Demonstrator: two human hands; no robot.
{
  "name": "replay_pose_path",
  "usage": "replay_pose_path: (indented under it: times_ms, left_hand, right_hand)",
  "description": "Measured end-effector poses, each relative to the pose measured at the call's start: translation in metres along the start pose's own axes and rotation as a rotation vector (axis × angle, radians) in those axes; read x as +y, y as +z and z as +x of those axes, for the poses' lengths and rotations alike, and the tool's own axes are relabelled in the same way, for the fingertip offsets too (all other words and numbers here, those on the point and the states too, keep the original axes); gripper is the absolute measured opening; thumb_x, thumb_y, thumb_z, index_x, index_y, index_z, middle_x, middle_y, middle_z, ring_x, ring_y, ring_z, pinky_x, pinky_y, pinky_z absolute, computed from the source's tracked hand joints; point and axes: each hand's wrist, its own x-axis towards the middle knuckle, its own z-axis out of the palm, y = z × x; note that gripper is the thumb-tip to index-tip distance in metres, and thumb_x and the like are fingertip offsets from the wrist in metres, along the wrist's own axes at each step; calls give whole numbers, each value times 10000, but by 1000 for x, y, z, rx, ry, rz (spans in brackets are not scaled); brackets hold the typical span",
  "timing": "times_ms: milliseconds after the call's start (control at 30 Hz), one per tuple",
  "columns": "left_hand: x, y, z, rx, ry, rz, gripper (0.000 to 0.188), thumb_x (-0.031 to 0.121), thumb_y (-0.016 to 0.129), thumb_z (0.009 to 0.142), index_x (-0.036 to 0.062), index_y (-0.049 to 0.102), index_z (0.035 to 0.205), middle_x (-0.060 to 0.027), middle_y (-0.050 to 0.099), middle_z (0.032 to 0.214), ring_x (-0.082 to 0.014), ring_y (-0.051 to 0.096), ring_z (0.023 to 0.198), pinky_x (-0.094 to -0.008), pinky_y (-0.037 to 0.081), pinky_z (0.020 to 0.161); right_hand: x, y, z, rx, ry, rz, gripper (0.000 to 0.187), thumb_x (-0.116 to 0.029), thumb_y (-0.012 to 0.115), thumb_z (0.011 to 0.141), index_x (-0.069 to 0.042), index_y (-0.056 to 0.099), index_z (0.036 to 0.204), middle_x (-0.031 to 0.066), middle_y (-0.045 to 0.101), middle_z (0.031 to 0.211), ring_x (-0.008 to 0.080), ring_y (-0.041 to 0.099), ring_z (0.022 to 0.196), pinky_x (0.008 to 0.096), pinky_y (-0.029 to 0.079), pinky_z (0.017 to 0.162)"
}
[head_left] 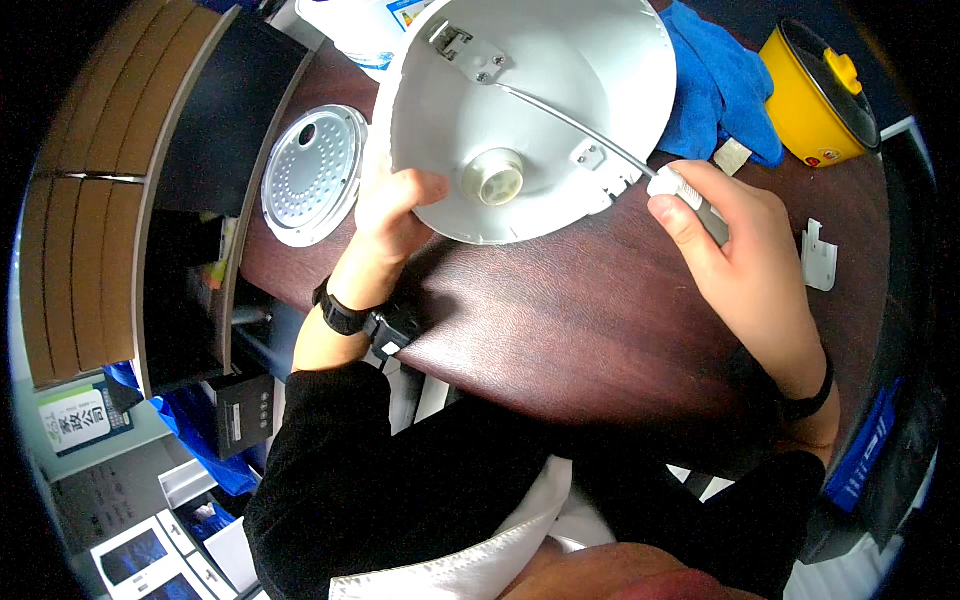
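A large white bowl-shaped plastic housing (590, 70) tilts on the table with its hollow side facing me. My left hand (395, 205) is closed on the left part of its rim, thumb inside. In my right hand (745, 245) is a screwdriver (665, 183), gripped by its grey and white handle. The long metal shaft reaches across the hollow, and its tip meets a small white bracket (468, 55) with screws on the upper inner wall. A short round cream socket (497, 178) stands out from the inside of the housing, near my left thumb.
Left of the housing lies a round white perforated cover (312, 180). A blue cloth (705, 90) and a yellow container with a dark lid (815, 110) are at the right. Close to my right hand lies a small white plastic piece (818, 258) on the brown table (560, 310).
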Motion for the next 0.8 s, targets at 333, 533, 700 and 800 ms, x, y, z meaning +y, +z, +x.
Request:
replay_pose_path:
  times_ms: [333,533,700,800]
  left_hand:
    - [5,0,-1,-56,-72,-62,827,70,514,526,13,276,1316,-130,476,1070,-249,501,986,-334,435,853]
    - [8,3,-2,-43,-71,-47,854,93,528,510,9,274,1321,-135,465,1113,-252,480,1034,-344,407,888]
    - [6,0,-2,-55,9,63,888,175,564,512,1,261,1328,-130,451,1151,-247,463,1067,-340,373,918]
    - [5,-2,-4,-51,38,139,901,230,578,539,-3,241,1341,-134,435,1195,-242,441,1106,-341,350,941]
  right_hand:
    - [-9,-1,-4,-20,-41,45,238,-204,562,858,27,559,915,98,550,656,147,525,572,273,411,549]
    - [-10,1,-3,6,-17,64,203,-207,580,828,-9,569,868,188,579,735,360,575,695,381,439,591]
    - [-12,2,-3,-14,5,27,198,-216,578,832,-19,557,830,184,574,706,363,571,672,393,436,572]
    - [-13,5,-3,-46,23,21,208,-219,575,836,-20,539,790,180,568,668,366,567,633,395,430,538]
